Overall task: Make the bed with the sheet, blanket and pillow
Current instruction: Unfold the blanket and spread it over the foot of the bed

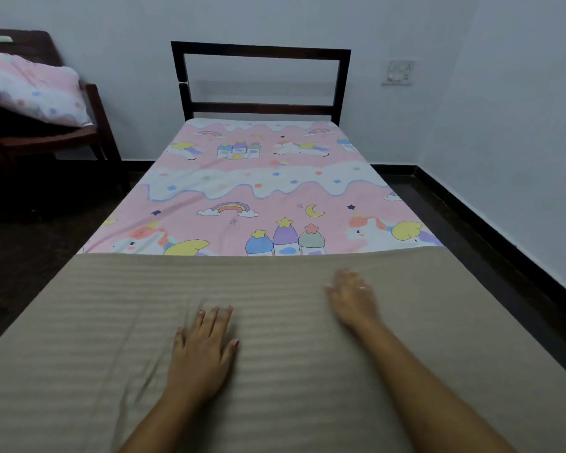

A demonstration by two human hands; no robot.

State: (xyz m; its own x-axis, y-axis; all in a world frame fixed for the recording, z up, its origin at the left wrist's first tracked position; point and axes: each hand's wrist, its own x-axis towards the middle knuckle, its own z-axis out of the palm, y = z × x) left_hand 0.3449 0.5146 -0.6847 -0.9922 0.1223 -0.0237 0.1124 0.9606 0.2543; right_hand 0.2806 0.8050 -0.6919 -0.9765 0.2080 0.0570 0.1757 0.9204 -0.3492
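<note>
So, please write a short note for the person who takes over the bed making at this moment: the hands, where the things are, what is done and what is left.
Left hand: open, flat on the beige blanket, fingers spread.
Right hand: open, also on the blanket, blurred by motion.
Sheet: the pink unicorn print covers the mattress and looks smooth up to the headboard.
The blanket covers only the foot half of the bed; some creases lie left of the left hand.
Pillow: not on the bed; it lies on the wooden chair at the left.
Left to do: probably smooth the creases, then bring the pillow to the head of the bed.
</note>
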